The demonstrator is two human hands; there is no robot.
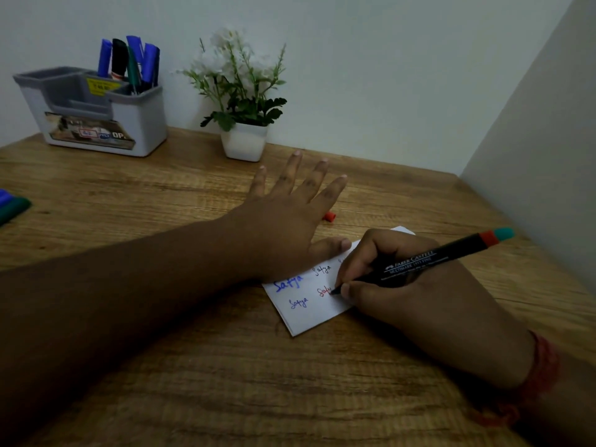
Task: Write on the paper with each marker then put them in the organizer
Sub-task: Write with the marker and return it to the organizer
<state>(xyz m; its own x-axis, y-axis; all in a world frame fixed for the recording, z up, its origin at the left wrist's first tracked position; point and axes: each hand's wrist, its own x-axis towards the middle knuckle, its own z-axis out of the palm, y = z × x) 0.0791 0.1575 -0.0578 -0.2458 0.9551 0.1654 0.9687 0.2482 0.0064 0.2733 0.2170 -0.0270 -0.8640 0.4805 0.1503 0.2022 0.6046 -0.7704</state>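
Note:
A small white paper [317, 309] lies on the wooden table with blue, black and red handwriting on it. My right hand [409, 285] grips a black marker [429, 259] with a red band and a teal end, its tip touching the paper at a red word. My left hand [290, 214] lies flat with straight fingers, its thumb pressing the paper's upper edge. A red cap [329, 216] lies on the table just beyond the left hand. The grey organizer [96, 124] stands at the back left with several markers [129, 64] upright in one compartment.
A white pot of artificial flowers [244, 124] stands at the back, right of the organizer. Blue and green markers [13, 204] lie at the table's left edge. A wall closes the right side [532, 140]. A red thread band circles my right wrist [545, 362].

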